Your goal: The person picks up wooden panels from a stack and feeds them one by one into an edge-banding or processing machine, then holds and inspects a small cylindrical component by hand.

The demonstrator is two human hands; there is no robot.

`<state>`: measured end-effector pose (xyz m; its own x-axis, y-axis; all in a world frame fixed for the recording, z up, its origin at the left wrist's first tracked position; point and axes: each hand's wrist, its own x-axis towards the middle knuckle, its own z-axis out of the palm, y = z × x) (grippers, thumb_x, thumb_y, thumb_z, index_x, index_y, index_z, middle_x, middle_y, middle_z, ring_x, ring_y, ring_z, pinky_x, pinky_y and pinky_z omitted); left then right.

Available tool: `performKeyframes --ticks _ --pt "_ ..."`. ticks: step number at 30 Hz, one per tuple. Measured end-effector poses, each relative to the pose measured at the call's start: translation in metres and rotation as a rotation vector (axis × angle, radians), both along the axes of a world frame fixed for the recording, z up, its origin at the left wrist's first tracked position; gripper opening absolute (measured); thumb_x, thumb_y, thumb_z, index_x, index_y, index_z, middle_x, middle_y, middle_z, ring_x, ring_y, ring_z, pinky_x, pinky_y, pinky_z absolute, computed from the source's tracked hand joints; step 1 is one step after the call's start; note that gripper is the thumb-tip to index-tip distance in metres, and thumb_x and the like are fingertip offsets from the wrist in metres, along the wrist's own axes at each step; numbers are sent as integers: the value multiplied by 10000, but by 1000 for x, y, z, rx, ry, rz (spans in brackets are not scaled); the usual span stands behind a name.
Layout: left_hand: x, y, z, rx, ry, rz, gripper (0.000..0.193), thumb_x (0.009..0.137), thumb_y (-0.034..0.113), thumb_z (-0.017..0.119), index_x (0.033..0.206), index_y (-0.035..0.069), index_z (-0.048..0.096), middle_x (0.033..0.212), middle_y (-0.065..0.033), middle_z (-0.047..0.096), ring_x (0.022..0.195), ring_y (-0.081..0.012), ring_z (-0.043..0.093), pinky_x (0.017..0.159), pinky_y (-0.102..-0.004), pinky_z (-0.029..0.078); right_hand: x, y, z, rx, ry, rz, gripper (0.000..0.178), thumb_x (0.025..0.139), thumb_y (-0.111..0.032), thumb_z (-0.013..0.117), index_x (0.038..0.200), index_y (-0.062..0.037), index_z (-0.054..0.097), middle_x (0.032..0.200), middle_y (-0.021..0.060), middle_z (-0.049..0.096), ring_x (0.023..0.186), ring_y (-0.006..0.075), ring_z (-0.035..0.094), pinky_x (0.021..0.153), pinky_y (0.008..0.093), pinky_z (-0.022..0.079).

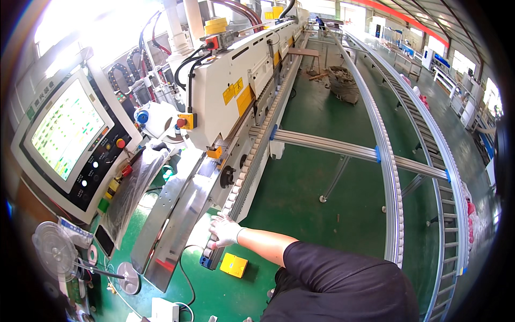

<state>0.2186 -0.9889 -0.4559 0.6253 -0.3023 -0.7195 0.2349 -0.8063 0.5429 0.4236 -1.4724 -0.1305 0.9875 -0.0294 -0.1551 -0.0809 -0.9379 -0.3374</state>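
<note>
My right hand (226, 231), in a pale work glove, reaches leftward from a dark sleeve. Its fingers are spread and lie on the near end of a roller rail (236, 194), over the small pale rollers; nothing shows in its grasp. Blue trim caps the rail's end just below the hand. A yellow box-like block (234, 265) sits on the floor beside that end. To the left, a long shiny metal bed (179, 236) runs alongside the rail. My left hand cannot be made out.
A control panel with a lit screen (68, 127) stands at left, near a fan (55, 251). The long white machine (214, 102) stretches away beyond. A crossbar (327, 145) joins the rail to another roller track (387, 188) at right. A sack-like bundle (343, 85) lies on the green floor.
</note>
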Motion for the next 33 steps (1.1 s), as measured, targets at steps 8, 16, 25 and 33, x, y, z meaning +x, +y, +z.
performKeyframes --ticks 8,16,25,33 --pt "34 -18 62 -135 -374 344 725 1070 519 441 1482 -77 468 1529 -317 462 1426 -442 443 1207 -435 343 0 3 1 5 -10 -5 849 825 -685 633 1395 -57 602 1529 221 474 1510 391 327 1275 554 145" --pt "119 -142 258 -48 -915 242 802 1004 359 579 1591 -71 242 1672 -273 229 1559 -399 195 1271 -491 163 3 1 -8 -11 -10 -6 850 832 -684 619 1404 -56 591 1525 224 478 1516 386 321 1276 560 132" --pt "200 -236 278 145 -822 -327 1040 845 463 742 1598 -55 245 1632 -284 312 1543 -428 238 1279 -516 139 4 -17 -28 20 -60 94 914 859 -710 595 1499 -62 513 1581 212 428 1546 358 278 1282 558 110" --pt "241 -295 289 82 -815 -271 781 737 398 851 1314 -54 583 1266 -271 644 1220 -425 597 1077 -500 449 18 -129 -32 78 -284 284 718 635 -324 867 1282 -95 657 1263 134 645 1261 337 551 1122 471 414"
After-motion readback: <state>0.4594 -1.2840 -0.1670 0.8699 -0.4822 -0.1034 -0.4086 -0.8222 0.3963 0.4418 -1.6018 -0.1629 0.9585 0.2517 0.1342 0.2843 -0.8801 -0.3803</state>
